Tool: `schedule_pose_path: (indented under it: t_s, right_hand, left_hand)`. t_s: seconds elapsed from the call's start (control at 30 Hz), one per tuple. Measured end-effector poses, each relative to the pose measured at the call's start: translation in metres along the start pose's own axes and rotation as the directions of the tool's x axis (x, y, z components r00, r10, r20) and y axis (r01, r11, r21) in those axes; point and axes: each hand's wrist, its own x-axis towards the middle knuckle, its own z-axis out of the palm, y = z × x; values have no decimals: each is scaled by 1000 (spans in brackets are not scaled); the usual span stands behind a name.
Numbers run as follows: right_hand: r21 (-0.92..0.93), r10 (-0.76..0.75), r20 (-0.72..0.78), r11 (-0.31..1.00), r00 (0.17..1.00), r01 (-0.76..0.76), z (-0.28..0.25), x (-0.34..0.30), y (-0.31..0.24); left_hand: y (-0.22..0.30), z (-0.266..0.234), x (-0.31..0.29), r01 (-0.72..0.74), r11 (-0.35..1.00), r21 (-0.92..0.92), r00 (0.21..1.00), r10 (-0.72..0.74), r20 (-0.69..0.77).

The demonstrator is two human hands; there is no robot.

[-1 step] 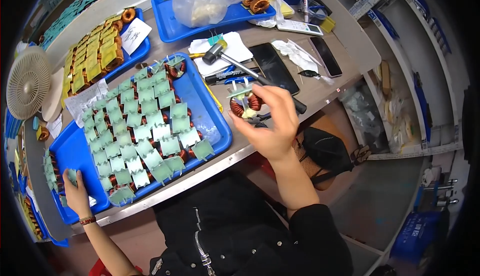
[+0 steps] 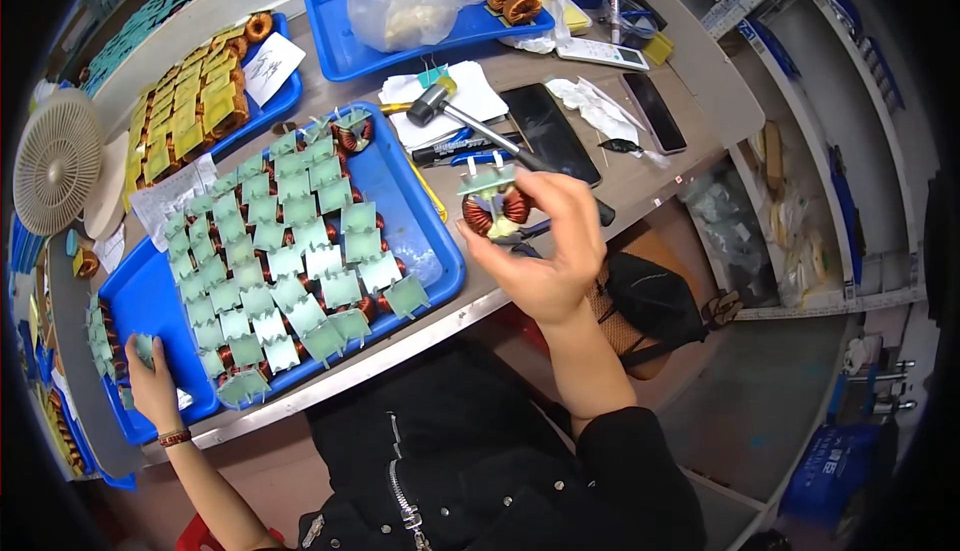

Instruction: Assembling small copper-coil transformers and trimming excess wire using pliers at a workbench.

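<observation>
My right hand (image 2: 562, 251) is raised over the bench's front edge. Between its thumb and fingers is a toroidal coil (image 2: 512, 209), wound with dark copper wire, with a pale green plate and upright pins on top. My left hand (image 2: 153, 383) is closed on another green-plated coil (image 2: 145, 350) above the left blue tray (image 2: 150, 301); its fingers partly cover that coil. Between my hands, a larger blue tray (image 2: 425, 241) bears rows of the same coils, green plates (image 2: 285, 264) up. A lone coil (image 2: 352, 133) sits in its far corner.
A black-headed hammer (image 2: 432, 106) lies on papers beside a marker (image 2: 465, 148) and a dark tablet-like device (image 2: 552, 134). Behind are a phone (image 2: 655, 111), a plastic bag (image 2: 410, 6) on a blue tray, and yellow-plated coils (image 2: 195, 101). A beige fan (image 2: 58, 163) stands left.
The coil in my right hand has turned slightly, showing more of its plate and pins. That hand has shifted a little to the right. My left hand stays in place.
</observation>
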Motion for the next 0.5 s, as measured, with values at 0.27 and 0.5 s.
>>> schedule_pose_path:
  t_s: [0.27, 0.5]
  right_hand:
    - [68, 44, -100, 997, 994, -37, -2, 7, -19]
    - [67, 13, -96, 998, 995, -6, -7, 10, -30]
  left_hand:
    - [-11, 2, 6, 24, 999, -28, 994, -21, 107]
    - [-3, -23, -4, -123, 992, -24, 986, 120, -112]
